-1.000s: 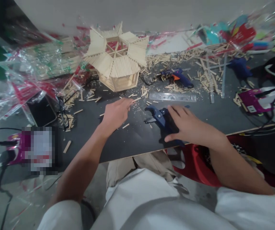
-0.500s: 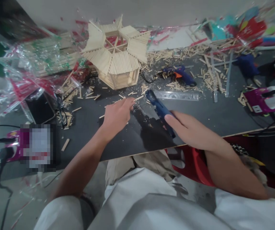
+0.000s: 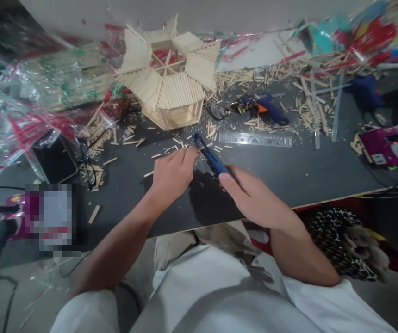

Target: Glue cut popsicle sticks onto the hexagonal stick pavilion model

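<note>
My left hand (image 3: 174, 173) is closed in a pinch on a thin wooden stick (image 3: 202, 149); most of the stick is hidden by the fingers. My right hand (image 3: 249, 194) wraps round a dark blue hand tool (image 3: 213, 159), long and narrow, which looks like a cutter or pliers. The tool's head lies at the left fingertips, across the stick; whether its jaws touch the wood I cannot tell. Just beyond the hands stands a wooden stick model house (image 3: 181, 92), six-sided with a star-shaped roof and an open top.
A clear ruler (image 3: 256, 139) and a blue glue gun (image 3: 270, 109) lie beyond my right hand, among many cut stick pieces. Another glue gun (image 3: 367, 92) is farther right. Plastic wrapping (image 3: 46, 88), a phone (image 3: 55, 157) and a purple power strip (image 3: 13, 215) are on the left.
My right hand has brought the blue tool left, so its head now meets the stick at my left fingertips. The left hand has stayed almost in place.
</note>
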